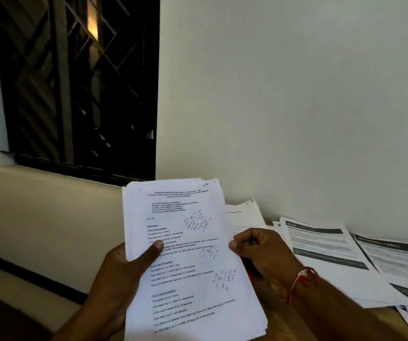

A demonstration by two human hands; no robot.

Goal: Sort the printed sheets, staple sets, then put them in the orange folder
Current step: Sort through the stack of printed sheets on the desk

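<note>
Sorting stage, early. Left hand grips the stack of printed sheets from below at its left edge, thumb pressed on the top page marked "55". Right hand pinches the stack's right edge, fingers curled, red thread bracelet on the wrist. More printed sheets lie fanned on the wooden table to the right, against the wall. No stapler or orange folder visible; stapling and filing look undone.
</note>
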